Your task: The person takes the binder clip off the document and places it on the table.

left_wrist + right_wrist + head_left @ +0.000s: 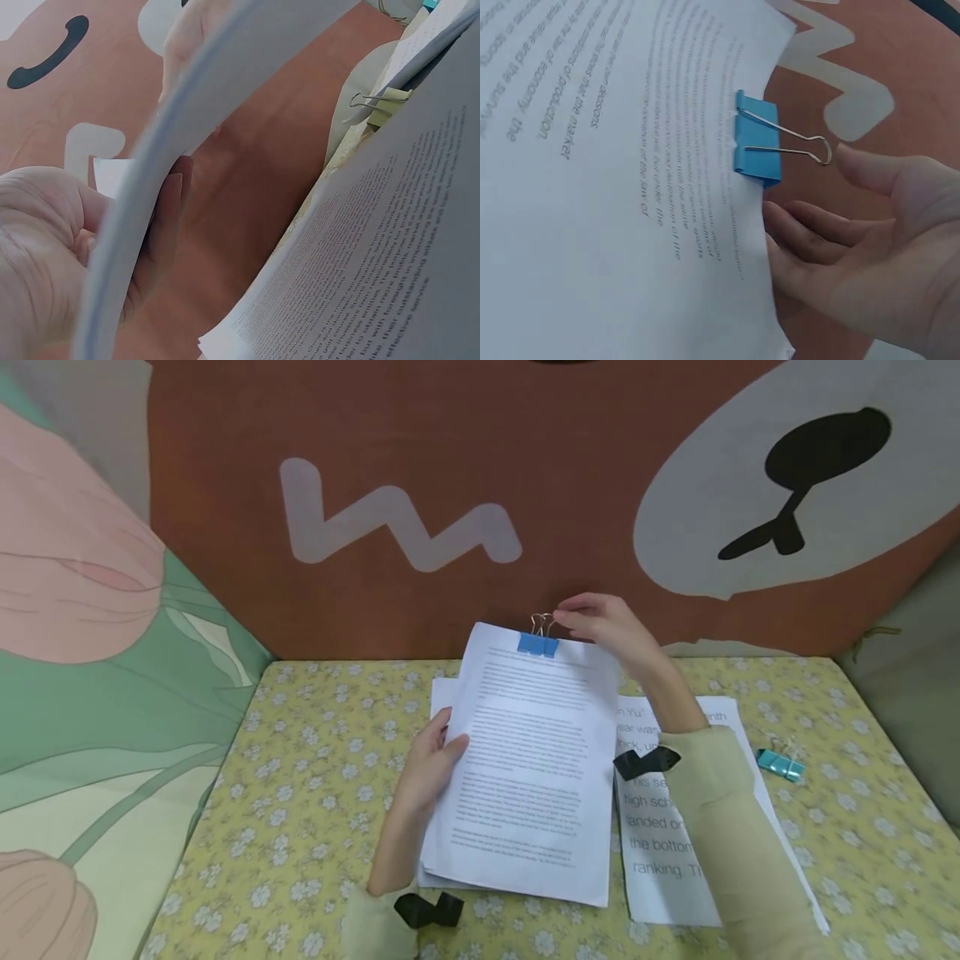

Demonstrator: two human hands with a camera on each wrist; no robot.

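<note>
A stack of printed paper (525, 777) is held tilted up above the table, with a blue binder clip (537, 645) on its top edge. My left hand (427, 768) grips the stack's left edge, thumb in front and fingers behind, as the left wrist view also shows. Beside the clip's raised wire handles is my right hand (607, 622). In the right wrist view, its thumb (862, 165) is at the end of the front wire handle, and the other fingers lie loosely bent near the paper's edge, their tips partly hidden. The clip (757, 142) bites the paper.
Another printed stack (352, 247) lies under the held one. A yellow binder clip (386, 107) shows in the left wrist view. Large-print sheets (667, 893) lie to the right, and a teal binder clip (781, 765) beyond them. A patterned wall (450, 602) rises behind the flowered tabletop (300, 810).
</note>
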